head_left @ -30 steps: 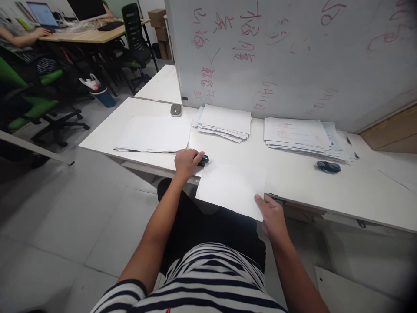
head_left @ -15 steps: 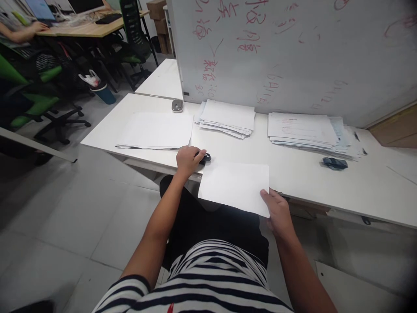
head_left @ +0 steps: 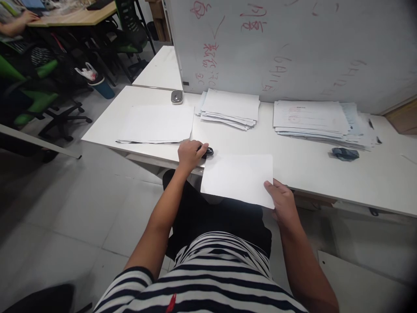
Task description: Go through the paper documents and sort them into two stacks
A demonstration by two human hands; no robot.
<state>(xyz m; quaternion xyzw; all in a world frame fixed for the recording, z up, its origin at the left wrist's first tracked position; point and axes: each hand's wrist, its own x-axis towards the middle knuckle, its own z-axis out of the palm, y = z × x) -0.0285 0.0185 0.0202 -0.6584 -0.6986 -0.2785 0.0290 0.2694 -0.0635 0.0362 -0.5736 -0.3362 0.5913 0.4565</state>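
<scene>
My left hand (head_left: 190,154) is closed around what looks like a black stapler (head_left: 210,151), mostly hidden by the fingers. Its visible end meets the upper left corner of a white sheet of paper (head_left: 237,178). My right hand (head_left: 282,201) pinches the sheet's lower right corner, thumb on top and fingers beneath. The paper extends past the front edge of the white desk (head_left: 302,165), over my lap. Left of the stapler, a flat pile of white paper (head_left: 156,124) lies near the desk's front edge.
Two paper stacks, one in the middle (head_left: 231,106) and one farther right (head_left: 309,117), lie before a whiteboard (head_left: 228,56) with red writing. A rounded grey object (head_left: 177,97) sits at the back left. A dark crumpled item (head_left: 345,153) lies right. A co-worker's hand (head_left: 29,16) shows far left.
The camera view has shifted slightly, so the desk items appear higher. Both hands keep their hold on the stapler and the sheet, with little visible movement.
</scene>
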